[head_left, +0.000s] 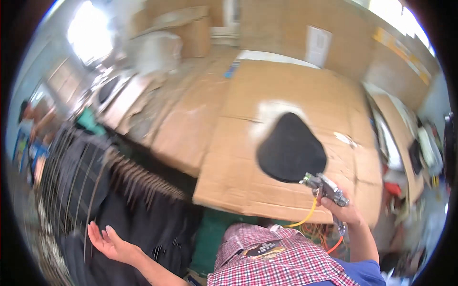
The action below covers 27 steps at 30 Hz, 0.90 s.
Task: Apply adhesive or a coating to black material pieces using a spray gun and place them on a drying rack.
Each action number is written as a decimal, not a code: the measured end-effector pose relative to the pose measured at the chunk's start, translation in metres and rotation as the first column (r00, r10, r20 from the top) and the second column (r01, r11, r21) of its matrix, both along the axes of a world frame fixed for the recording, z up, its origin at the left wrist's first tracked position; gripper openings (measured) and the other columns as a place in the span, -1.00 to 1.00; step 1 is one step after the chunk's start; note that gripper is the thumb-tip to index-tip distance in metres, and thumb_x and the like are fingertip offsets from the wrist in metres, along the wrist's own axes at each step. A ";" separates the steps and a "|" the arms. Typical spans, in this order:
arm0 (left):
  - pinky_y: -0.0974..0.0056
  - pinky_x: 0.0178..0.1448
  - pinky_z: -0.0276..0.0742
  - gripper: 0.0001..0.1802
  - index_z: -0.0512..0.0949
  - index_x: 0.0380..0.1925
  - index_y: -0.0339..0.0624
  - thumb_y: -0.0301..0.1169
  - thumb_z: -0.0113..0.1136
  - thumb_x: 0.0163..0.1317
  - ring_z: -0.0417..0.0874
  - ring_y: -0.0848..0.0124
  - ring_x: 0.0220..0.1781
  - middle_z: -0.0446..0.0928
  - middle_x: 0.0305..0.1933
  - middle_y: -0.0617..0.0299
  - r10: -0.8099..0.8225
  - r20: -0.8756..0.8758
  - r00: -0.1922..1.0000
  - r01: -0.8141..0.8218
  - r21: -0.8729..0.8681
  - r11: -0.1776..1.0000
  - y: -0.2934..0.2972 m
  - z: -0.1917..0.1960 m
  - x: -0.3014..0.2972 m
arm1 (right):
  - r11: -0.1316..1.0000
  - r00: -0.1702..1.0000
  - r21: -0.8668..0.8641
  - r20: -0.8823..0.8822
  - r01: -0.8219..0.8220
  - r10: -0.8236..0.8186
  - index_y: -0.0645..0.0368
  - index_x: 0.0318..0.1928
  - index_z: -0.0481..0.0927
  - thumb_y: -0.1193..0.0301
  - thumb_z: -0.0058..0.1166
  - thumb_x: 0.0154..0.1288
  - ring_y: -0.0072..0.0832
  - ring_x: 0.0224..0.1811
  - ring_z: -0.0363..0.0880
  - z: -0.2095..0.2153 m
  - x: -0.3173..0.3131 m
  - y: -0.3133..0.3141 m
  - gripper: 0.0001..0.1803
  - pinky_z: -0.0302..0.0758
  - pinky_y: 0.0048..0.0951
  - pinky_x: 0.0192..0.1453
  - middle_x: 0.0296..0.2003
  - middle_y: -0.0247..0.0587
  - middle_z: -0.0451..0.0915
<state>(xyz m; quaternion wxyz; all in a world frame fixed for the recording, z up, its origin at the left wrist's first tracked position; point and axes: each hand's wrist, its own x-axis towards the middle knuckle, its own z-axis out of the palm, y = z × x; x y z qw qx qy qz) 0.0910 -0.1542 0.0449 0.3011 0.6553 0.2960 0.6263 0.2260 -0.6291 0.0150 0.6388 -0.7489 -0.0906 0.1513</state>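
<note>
**Spray gun held at the near edge of a black piece on cardboard**

While the right hand (344, 211) is wrapped closed around the grip of a metal spray gun (326, 187), its nozzle points at the near edge of a black rounded piece (291, 148) lying flat on a cardboard-covered bench (248, 186). A yellow hose (307, 217) and an orange one (335, 245) trail from the gun down past the near edge of the bench. The left hand (109, 242) is spread open, palm up, holding nothing, off the bench's near-left corner, over a row of dark pieces hanging on a rack (138, 178).

As far as I can judge, the black piece looks evenly dark all over, with no bare patch that I can make out, so the coating seems mostly or wholly laid on. A pale ring of overspray (272, 110) on the cardboard beyond its far edge fits that. Whether the gun is spraying at this instant I cannot tell; no mist shows.

For room: the piece sits toward the right half of the bench, with bare cardboard on its left and far sides. The near edge lies close under the gun. On the right edge, clutter (420, 152) crowds in. The rack fills the space off the left edge, so that side looks tightest.
</note>
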 end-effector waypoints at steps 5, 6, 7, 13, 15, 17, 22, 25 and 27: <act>0.32 0.17 0.31 -0.45 0.23 0.24 -0.22 -0.59 0.02 0.21 0.47 0.36 0.05 0.48 0.00 0.09 -0.601 0.261 0.756 0.645 -0.455 0.613 0.027 -0.097 0.135 | 0.920 0.914 -0.096 -0.116 0.381 -0.390 0.26 0.14 0.38 0.54 0.17 0.14 -0.64 -0.27 0.49 -0.036 -0.040 -0.012 -0.48 0.51 -0.55 -0.19 -0.24 -0.34 0.52; 0.33 0.16 0.32 -0.46 0.23 0.23 -0.22 -0.59 0.02 0.21 0.47 0.38 0.04 0.48 -0.01 0.10 -0.639 0.258 0.724 0.668 -0.493 0.558 0.009 -0.109 0.145 | 0.915 0.908 -0.099 -0.117 0.392 -0.402 0.28 0.15 0.37 0.55 0.15 0.15 -0.65 -0.34 0.50 -0.030 -0.052 -0.019 -0.48 0.52 -0.57 -0.25 -0.26 -0.32 0.54; 0.35 0.14 0.32 -0.46 0.24 0.23 -0.22 -0.59 0.02 0.21 0.48 0.39 0.03 0.49 -0.02 0.10 -0.684 0.254 0.683 0.697 -0.506 0.508 0.000 -0.114 0.163 | 0.903 0.896 -0.093 -0.115 0.420 -0.429 0.28 0.15 0.37 0.55 0.15 0.15 -0.65 -0.34 0.50 -0.030 -0.060 -0.020 -0.48 0.52 -0.57 -0.25 -0.26 -0.32 0.54; 0.35 0.13 0.31 -0.39 0.17 0.26 -0.25 -0.65 0.02 0.17 0.46 0.43 -0.05 0.49 -0.09 0.12 -0.835 0.082 0.544 0.727 -0.543 0.420 -0.049 -0.142 0.222 | 0.852 0.851 -0.002 0.053 0.524 -0.523 0.33 0.17 0.34 0.53 0.12 0.18 -0.63 -0.35 0.54 -0.022 -0.087 -0.020 -0.48 0.54 -0.56 -0.26 -0.27 -0.25 0.57; 0.36 0.13 0.32 -0.39 0.17 0.26 -0.26 -0.65 0.02 0.16 0.46 0.45 -0.06 0.49 -0.10 0.12 -0.844 0.054 0.533 0.724 -0.546 0.422 -0.065 -0.148 0.227 | 0.762 0.763 -0.054 0.026 0.646 -0.645 0.33 0.16 0.35 0.50 0.16 0.16 -0.65 -0.36 0.52 -0.008 -0.090 -0.022 -0.46 0.53 -0.58 -0.26 -0.31 -0.30 0.55; 0.36 0.11 0.33 -0.40 0.18 0.25 -0.27 -0.66 0.02 0.16 0.47 0.46 -0.07 0.50 -0.12 0.13 -0.850 0.047 0.524 0.712 -0.573 0.407 -0.066 -0.154 0.231 | 0.795 0.803 -0.119 0.046 0.595 -0.595 0.34 0.15 0.36 0.50 0.19 0.15 -0.64 -0.35 0.51 -0.004 -0.104 -0.035 -0.46 0.50 -0.58 -0.26 -0.31 -0.30 0.56; 0.38 0.06 0.38 -0.42 0.21 0.22 -0.30 -0.69 0.02 0.15 0.49 0.49 -0.14 0.51 -0.17 0.15 -0.875 0.040 0.483 0.702 -0.614 0.360 -0.075 -0.199 0.234 | 0.924 0.921 0.048 -0.116 0.380 -0.373 0.36 0.16 0.35 0.51 0.24 0.12 -0.60 -0.35 0.53 -0.010 -0.110 -0.041 -0.41 0.50 -0.55 -0.25 -0.32 -0.24 0.56; 0.43 0.06 0.33 -0.45 0.22 0.20 -0.32 -0.63 0.04 0.16 0.47 0.51 -0.12 0.51 -0.17 0.18 -0.899 0.001 0.438 0.692 -0.638 0.337 -0.086 -0.214 0.236 | 0.923 0.926 0.105 -0.118 0.371 -0.359 0.36 0.17 0.34 0.50 0.21 0.14 -0.59 -0.36 0.53 -0.021 -0.090 -0.020 -0.42 0.50 -0.54 -0.24 -0.33 -0.23 0.55; 0.43 0.05 0.34 -0.44 0.23 0.18 -0.34 -0.62 0.07 0.14 0.48 0.51 -0.13 0.51 -0.20 0.20 -0.905 -0.032 0.423 0.658 -0.676 0.332 -0.090 -0.223 0.237 | 0.867 0.875 0.122 -0.027 0.483 -0.484 0.36 0.17 0.33 0.50 0.17 0.17 -0.60 -0.38 0.54 -0.024 -0.073 -0.013 -0.44 0.51 -0.53 -0.26 -0.35 -0.24 0.55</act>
